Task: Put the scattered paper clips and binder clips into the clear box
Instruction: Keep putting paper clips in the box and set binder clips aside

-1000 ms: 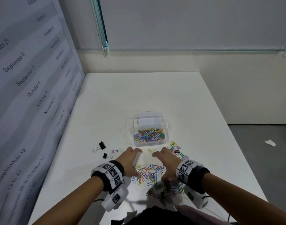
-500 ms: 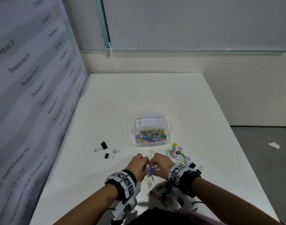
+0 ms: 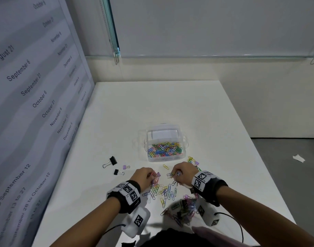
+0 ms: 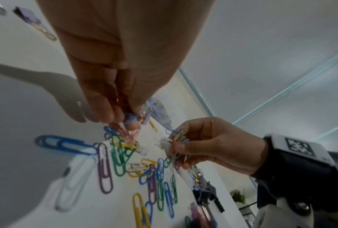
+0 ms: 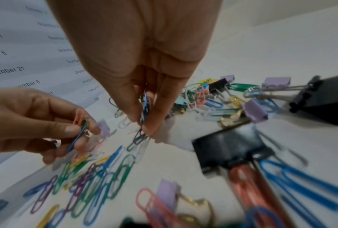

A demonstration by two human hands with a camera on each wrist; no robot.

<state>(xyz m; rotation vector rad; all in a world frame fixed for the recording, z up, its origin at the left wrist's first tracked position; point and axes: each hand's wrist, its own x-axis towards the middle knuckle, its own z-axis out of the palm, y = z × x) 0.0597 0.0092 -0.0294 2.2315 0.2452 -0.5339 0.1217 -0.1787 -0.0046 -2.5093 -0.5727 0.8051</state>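
The clear box [image 3: 141, 139] stands mid-table with several coloured paper clips inside. Just in front of it, my left hand [image 3: 149, 175] pinches a small bunch of paper clips [image 4: 129, 119] together with a purple binder clip [image 3: 158, 174]. My right hand [image 3: 179, 172] pinches another bunch of paper clips [image 5: 143, 108], a little apart from the left. Both hands hover above loose paper clips [image 3: 163, 191] spread on the white table [image 3: 170, 107]. More paper clips and binder clips [image 3: 184, 207] lie under my right wrist.
Two black binder clips [image 3: 113, 160] [image 3: 118, 172] and a small purple binder clip [image 3: 126, 167] lie left of my hands. More clips [image 3: 192, 160] sit right of the box. A printed panel [image 3: 37, 104] walls the table's left side. The table's right edge drops to the floor.
A second ago both hands lay flat beside the pile. They then closed together over it and have now risen slightly apart, each holding a bunch of clips.
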